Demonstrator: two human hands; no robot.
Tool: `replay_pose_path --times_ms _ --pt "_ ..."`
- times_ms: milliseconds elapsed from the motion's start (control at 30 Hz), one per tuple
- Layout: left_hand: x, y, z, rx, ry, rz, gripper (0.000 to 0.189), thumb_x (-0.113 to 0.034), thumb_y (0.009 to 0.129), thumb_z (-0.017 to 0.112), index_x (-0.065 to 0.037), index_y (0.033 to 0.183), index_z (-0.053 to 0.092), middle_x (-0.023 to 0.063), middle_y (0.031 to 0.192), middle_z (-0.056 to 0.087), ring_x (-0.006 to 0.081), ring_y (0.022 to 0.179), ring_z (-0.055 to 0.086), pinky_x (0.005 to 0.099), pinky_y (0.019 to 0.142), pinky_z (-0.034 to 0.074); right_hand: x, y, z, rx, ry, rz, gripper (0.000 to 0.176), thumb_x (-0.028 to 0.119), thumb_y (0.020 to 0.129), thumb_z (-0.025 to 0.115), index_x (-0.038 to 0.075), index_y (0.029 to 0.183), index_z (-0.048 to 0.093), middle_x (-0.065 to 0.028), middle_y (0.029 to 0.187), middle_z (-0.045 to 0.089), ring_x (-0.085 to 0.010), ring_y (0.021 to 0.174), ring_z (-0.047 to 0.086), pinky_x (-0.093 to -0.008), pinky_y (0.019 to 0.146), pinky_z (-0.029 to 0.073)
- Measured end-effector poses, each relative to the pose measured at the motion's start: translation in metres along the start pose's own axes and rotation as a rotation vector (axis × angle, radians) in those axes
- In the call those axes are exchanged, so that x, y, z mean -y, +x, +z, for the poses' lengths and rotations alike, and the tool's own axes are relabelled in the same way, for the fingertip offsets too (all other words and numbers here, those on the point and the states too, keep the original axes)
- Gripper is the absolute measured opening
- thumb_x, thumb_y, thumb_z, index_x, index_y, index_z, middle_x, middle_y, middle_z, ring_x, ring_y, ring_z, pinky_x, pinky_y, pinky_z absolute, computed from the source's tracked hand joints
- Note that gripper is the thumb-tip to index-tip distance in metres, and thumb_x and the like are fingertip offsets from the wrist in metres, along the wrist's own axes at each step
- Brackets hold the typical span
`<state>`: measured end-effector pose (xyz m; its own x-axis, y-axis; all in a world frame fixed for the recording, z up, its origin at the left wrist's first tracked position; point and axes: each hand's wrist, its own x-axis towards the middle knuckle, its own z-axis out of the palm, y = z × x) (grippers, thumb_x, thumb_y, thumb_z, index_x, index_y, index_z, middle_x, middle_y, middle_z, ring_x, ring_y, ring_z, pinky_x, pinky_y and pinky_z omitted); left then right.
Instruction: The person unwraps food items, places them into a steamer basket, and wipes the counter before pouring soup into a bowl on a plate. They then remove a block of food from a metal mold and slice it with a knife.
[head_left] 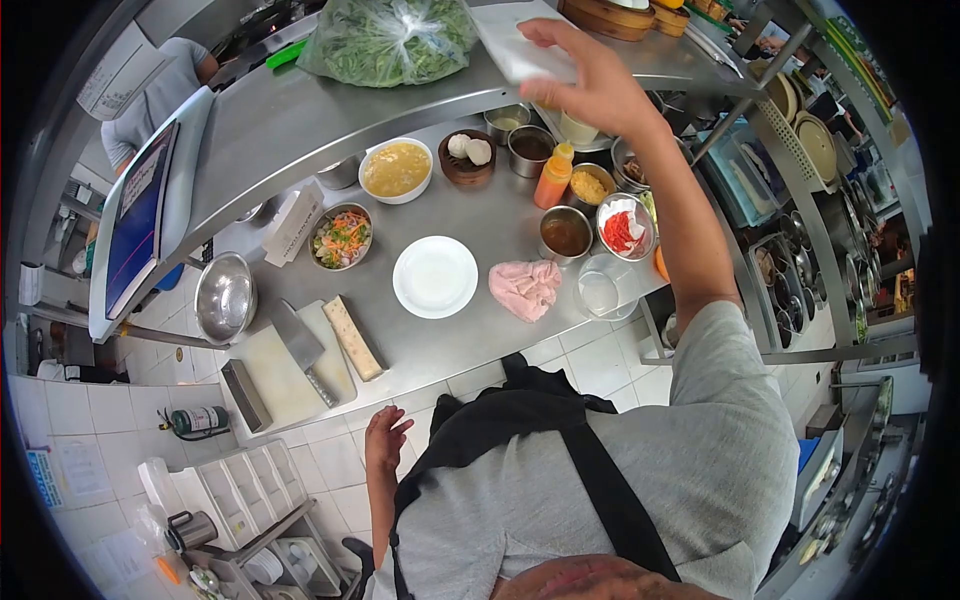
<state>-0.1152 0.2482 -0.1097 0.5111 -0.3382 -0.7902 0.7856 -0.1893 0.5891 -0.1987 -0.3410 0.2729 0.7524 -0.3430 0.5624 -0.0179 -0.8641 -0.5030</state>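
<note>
My right hand [590,85] is raised over the steel shelf [560,70], fingers and thumb spread, at the edge of a white sheet-like stack [515,40]. A clear bag of green leaves [390,40] lies left of that stack. My left hand [386,438] hangs by my side in front of the counter, fingers loosely apart and holding nothing. Nearest to it are a white cutting board [270,375], a large cleaver [300,345] and a long pale block [353,338]. In the middle of the counter sits a bare white plate [435,277], with a pink cloth [525,290] to its right.
Along the counter's back stand a bowl of yellow soup [396,171], a steamer with white buns [468,158], an orange squeeze bottle [554,177] and a bowl of red strips [622,228]. Chopped vegetables [342,238] and a steel bowl [226,298] are at left. Another person [165,95] stands beyond the shelf.
</note>
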Motion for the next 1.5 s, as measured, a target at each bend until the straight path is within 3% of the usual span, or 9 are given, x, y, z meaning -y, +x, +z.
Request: replay_pose_path --times_ms 67,133,333,433,567,700,1233,1367,1500 --pt "0.001 0.000 -0.007 -0.003 -0.004 0.007 0.035 -0.033 0.103 0.069 -0.008 0.128 0.063 0.0102 0.118 0.073 0.0262 0.095 0.076 0.0272 0.061 0.048 0.015 -0.014 0.009 -0.039 -0.485 -0.182 0.060 0.027 0.093 0.076 0.014 0.149 0.058 -0.0150 0.143 0.065 -0.0374 0.130 0.061 -0.0440 0.110 0.050" --pt "0.002 0.000 -0.014 -0.011 -0.008 0.006 0.038 -0.034 0.102 0.070 -0.008 0.129 0.062 0.0104 0.119 0.073 0.0265 0.096 0.076 0.0270 0.061 0.048 0.022 -0.025 0.008 0.031 -0.432 -0.126 0.061 0.011 0.088 0.075 0.015 0.147 0.062 -0.0137 0.146 0.064 -0.0367 0.135 0.059 -0.0454 0.113 0.049" --pt "0.003 -0.014 -0.035 -0.042 -0.028 0.045 0.042 -0.036 0.102 0.068 -0.008 0.133 0.062 0.0108 0.126 0.072 0.0253 0.100 0.076 0.0270 0.066 0.048 0.042 -0.087 0.069 -0.493 -0.477 -0.308 0.058 -0.011 0.081 0.061 0.010 0.134 0.073 -0.0159 0.141 0.069 -0.0367 0.129 0.065 -0.0434 0.109 0.051" --pt "0.005 -0.023 -0.041 -0.077 -0.041 0.052 0.040 -0.033 0.103 0.068 -0.006 0.133 0.062 0.0113 0.125 0.072 0.0248 0.098 0.076 0.0267 0.066 0.048 0.031 -0.141 0.187 -0.299 -0.291 -0.156 0.064 -0.009 0.074 0.066 0.011 0.135 0.071 -0.0148 0.134 0.070 -0.0359 0.127 0.064 -0.0488 0.113 0.049" --pt "0.003 -0.034 -0.043 -0.004 -0.024 0.056 0.037 -0.036 0.105 0.068 -0.008 0.129 0.065 0.0087 0.123 0.072 0.0221 0.096 0.076 0.0250 0.068 0.047 -0.033 -0.224 0.357 0.440 -0.326 0.078 0.058 0.031 0.100 0.066 0.007 0.151 0.055 -0.0215 0.161 0.047 -0.0386 0.150 0.042 -0.0537 0.125 0.031" --pt "-0.011 -0.038 -0.040 0.038 0.004 0.053 0.037 -0.039 0.106 0.068 -0.009 0.127 0.066 0.0073 0.122 0.073 0.0199 0.095 0.076 0.0243 0.069 0.047 -0.012 -0.248 0.366 0.567 -0.301 0.110 0.068 0.048 0.102 0.063 0.003 0.153 0.052 -0.0241 0.162 0.044 -0.0417 0.154 0.035 -0.0562 0.127 0.027" --pt "-0.098 0.032 0.100 0.245 0.135 0.260 0.032 -0.039 0.109 0.063 -0.012 0.126 0.066 0.0013 0.125 0.071 0.0147 0.101 0.072 0.0270 0.078 0.046 -0.061 -0.208 0.345 0.503 -0.067 -0.004 0.056 0.044 0.100 0.069 0.004 0.139 0.065 -0.0229 0.151 0.056 -0.0422 0.138 0.054 -0.0540 0.118 0.041" --pt "-0.095 0.055 0.141 0.206 0.105 0.240 0.036 -0.036 0.106 0.067 -0.011 0.131 0.062 0.0022 0.124 0.071 0.0143 0.099 0.071 0.0291 0.080 0.047 -0.146 -0.097 0.388 0.258 0.788 1.144 0.063 0.031 0.107 0.060 0.000 0.158 0.041 -0.0254 0.141 0.058 -0.0429 0.119 0.069 -0.0550 0.097 0.060" --pt "-0.067 0.076 0.169 -0.019 0.120 0.320 0.059 -0.030 0.101 0.072 -0.001 0.146 0.047 0.0082 0.116 0.070 0.0164 0.097 0.072 0.0307 0.072 0.051 -0.181 -0.024 0.413 0.329 0.930 1.356 0.061 0.020 0.108 0.054 -0.003 0.159 0.030 -0.0276 0.136 0.058 -0.0481 0.116 0.069 -0.0577 0.098 0.061"
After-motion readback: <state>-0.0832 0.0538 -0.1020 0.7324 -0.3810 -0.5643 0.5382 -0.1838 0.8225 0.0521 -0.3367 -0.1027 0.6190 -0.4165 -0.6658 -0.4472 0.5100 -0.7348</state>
